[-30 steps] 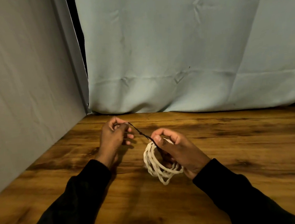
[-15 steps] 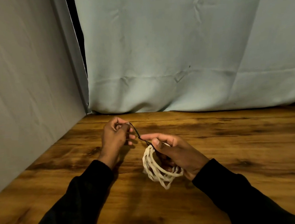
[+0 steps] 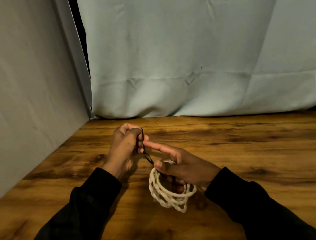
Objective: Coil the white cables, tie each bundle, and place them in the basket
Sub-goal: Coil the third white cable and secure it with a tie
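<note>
Nearest the camera, two black sleeves (image 3: 85, 210) reach in from 7 and 5 o'clock over the wooden bench (image 3: 250, 150). Just beyond the right cuff, the white cable coil (image 3: 167, 195) hangs below the right hand (image 3: 185, 169), its loops sagging toward 6 o'clock and resting on or just above the bench; which, I cannot tell. The right hand is the grip on the coil: thumb pressed on the top of the loops at their 12 o'clock point, lower fingers curled through the ring, and the index finger stretched straight out toward 10 o'clock, touching the left hand.

From under that thumb a thin black tie (image 3: 147, 156) runs up toward 11 o'clock, away from the coil, into the left hand (image 3: 126, 143). The left hand is a closed grip on the tie, its fingers curled and pinching the strand near its upper end, at 10 o'clock from the coil and well clear of the white loops.

Farther back, the bench ends at a pale blue-grey curtain (image 3: 195, 50) across 12 o'clock, and a grey panel (image 3: 22, 83) stands along the 9 o'clock side
</note>
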